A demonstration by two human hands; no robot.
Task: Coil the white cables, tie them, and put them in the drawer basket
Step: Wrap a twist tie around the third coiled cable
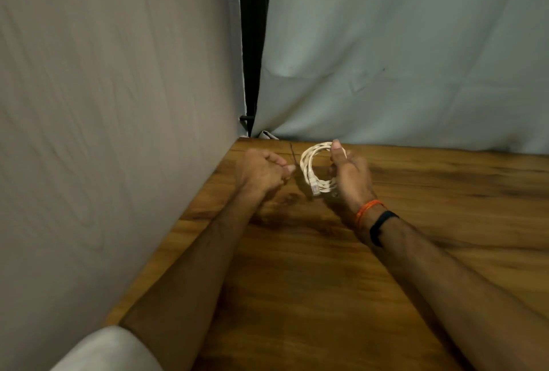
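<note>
I see my right hand [350,177] gripping a coiled white braided cable [315,168] above the brown wooden table [445,207], thumb on top of the loop, its clear plug hanging down. My left hand [261,171], just beside the coil, is curled and pinches a thin dark tie [292,155].

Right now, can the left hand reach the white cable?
Probably yes. The left hand is close beside the coiled white cable with nothing between, though it already pinches a thin dark tie.
</note>
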